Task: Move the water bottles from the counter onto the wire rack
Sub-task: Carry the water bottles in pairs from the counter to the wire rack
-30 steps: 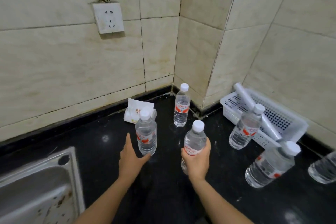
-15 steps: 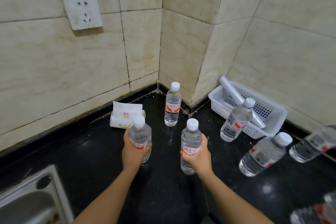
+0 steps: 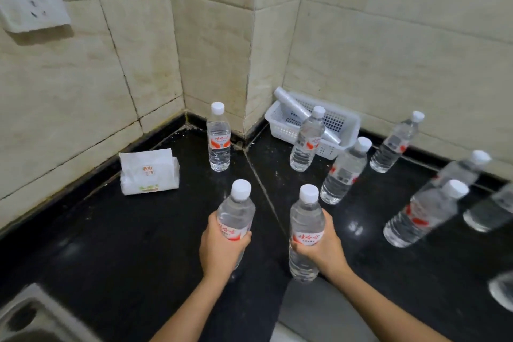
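While left hand [image 3: 220,251] curls round left bottle [image 3: 236,211], right hand [image 3: 326,250] clasps right bottle [image 3: 305,218].

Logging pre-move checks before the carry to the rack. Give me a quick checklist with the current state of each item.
1. Left hand wraps left bottle: ok.
2. Right hand wraps right bottle: ok.
3. Caps on both held bottles: ok.
4. Both held bottles near upright: ok.
5. Rack in sight, path known: cannot tell; it is not in view.
6. Counter cleared of bottles: not ok; several stand there, such as the corner bottle.
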`<action>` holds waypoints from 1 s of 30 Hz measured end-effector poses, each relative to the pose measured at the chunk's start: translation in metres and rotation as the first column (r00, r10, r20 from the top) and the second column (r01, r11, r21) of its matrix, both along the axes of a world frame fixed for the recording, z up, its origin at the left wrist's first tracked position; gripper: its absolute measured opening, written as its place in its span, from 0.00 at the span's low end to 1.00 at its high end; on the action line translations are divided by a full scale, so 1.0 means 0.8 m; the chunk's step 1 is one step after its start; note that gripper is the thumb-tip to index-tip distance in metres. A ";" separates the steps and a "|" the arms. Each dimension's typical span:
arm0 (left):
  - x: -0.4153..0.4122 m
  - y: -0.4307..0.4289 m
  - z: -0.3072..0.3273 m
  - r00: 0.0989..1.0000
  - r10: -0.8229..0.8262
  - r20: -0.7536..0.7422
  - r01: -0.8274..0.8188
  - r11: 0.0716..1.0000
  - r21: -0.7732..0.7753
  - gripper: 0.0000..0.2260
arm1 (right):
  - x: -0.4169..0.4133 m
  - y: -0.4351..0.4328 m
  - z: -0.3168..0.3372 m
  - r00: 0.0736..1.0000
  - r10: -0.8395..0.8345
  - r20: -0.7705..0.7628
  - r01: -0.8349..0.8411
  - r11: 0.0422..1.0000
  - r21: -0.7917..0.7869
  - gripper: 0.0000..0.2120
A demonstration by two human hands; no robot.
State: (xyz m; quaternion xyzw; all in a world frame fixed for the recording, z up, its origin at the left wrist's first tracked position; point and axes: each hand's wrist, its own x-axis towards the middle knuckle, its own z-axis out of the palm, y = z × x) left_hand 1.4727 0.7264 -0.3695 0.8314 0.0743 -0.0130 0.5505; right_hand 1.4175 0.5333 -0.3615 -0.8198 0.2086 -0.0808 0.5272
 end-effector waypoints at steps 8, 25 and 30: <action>-0.085 -0.121 0.028 0.894 -0.447 -0.018 0.446 0.894 -0.045 0.29 | -0.174 -0.076 0.013 0.966 -0.255 -0.048 0.252 0.966 -0.057 0.33; -0.456 -0.418 0.052 0.415 -0.909 0.043 0.910 0.414 -0.026 0.25 | -0.667 -0.249 0.036 0.604 -0.792 0.091 0.797 0.601 -0.059 0.33; -0.586 -0.493 0.051 0.335 -0.941 0.037 0.939 0.331 -0.093 0.25 | -0.801 -0.296 0.055 0.484 -0.859 0.169 0.874 0.483 -0.050 0.37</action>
